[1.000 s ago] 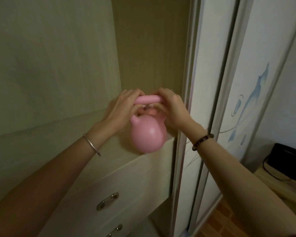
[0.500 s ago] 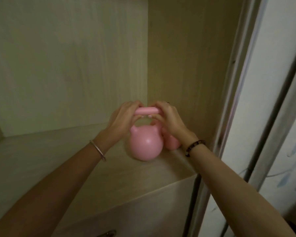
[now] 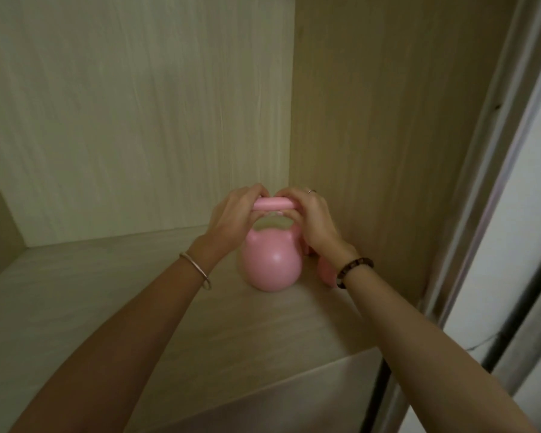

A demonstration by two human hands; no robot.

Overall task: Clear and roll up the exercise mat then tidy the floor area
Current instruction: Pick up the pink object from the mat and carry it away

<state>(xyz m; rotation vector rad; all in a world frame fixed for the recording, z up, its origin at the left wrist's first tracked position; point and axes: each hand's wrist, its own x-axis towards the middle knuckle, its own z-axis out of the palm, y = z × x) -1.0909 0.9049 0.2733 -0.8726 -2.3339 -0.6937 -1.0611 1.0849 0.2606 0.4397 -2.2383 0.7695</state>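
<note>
- Head view: the pink kettlebell (image 3: 272, 264) now sits deep on the wardrobe shelf (image 3: 122, 314), near the right rear corner and close to the side panel (image 3: 372, 145). A second ago it hung at the shelf's front edge, above the drawer fronts
- Its base looks to be down on the shelf (the contact line is in shadow, so not certain)
- left grip (image 3: 231, 214): fingers curled over the left end of the handle (image 3: 272, 204)
- right grip (image 3: 310, 220): fingers wrapped round the right end of the same handle. Both have kept this hold through the move and neither has let go
- A second pink object (image 3: 325, 271) shows just right of the kettlebell, mostly hidden behind the right wrist. It was out of sight a second ago and visible half a second ago. It could be a matching weight, but too little shows to say
- The camera has closed in: the drawers and the patterned door have dropped out of frame, and only the sliding door frame (image 3: 512, 229) remains at right
- Judgement: the carry is over and this is the set-down. The load is inside the wardrobe, so stowing this item is nearly done and only the release is left
- The mat and floor are not in view, so I can't tell how far the rolling has got
- Risk: the rounded body could rock or nudge its pink neighbour, so ease the weight off before opening the fingers
</note>
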